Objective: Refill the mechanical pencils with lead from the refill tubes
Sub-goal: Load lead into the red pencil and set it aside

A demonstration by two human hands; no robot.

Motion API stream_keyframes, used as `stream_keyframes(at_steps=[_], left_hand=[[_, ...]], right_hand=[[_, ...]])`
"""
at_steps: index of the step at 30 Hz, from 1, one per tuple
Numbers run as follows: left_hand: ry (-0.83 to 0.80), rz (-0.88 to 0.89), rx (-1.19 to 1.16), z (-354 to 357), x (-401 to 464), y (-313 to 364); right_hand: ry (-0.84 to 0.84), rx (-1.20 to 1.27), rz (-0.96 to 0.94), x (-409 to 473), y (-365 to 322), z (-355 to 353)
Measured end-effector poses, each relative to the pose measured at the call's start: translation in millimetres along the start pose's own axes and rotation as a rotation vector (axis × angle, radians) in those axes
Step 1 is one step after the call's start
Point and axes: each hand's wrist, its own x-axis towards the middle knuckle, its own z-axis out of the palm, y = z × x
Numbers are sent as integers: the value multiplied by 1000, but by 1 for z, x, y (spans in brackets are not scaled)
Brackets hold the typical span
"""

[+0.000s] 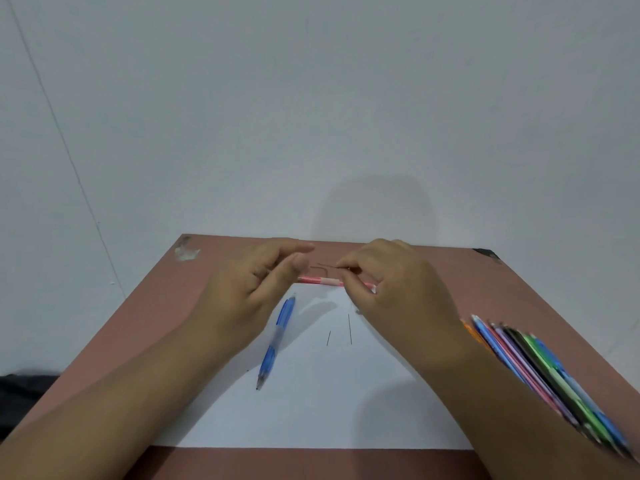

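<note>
At frame centre, the right hand (388, 282) pinches a thin lead (329, 266) toward the pink pencil (320, 280) gripped by the left hand (256, 285); a misaligned push could snap it.

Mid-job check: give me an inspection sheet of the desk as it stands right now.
Surface: brown table, white paper sheet on it.
Job's things: pink pencil held between both hands; blue pencil lying on the sheet; two loose leads on the sheet; bundle of coloured pencils at right.
Clutter: nothing seen.
Hands: left hand near the pink pencil's end; right hand pinching a thin lead.
Cables: nothing seen.
Surroundings: plain wall; dark cloth at left.
</note>
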Motion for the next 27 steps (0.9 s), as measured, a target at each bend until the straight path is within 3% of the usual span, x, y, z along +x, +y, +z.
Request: stream_keyframes(at_steps=[5, 7, 10, 17, 21, 27], left_hand=[[21, -194, 66, -2, 15, 2], [-136, -211, 244, -3, 22, 3], [-422, -23, 665, 12, 31, -1], [-651, -12, 846, 58, 70, -22], [-657, 19, 875, 67, 76, -25], [-533, -54, 820, 50, 76, -22]], right_hand=[[50, 31, 108, 1, 9, -6], [97, 62, 166, 2, 10, -7], [166, 147, 243, 2, 9, -8], [181, 291, 347, 1, 14, -8], [186, 321, 369, -1, 16, -9], [183, 428, 439, 1, 11, -9]])
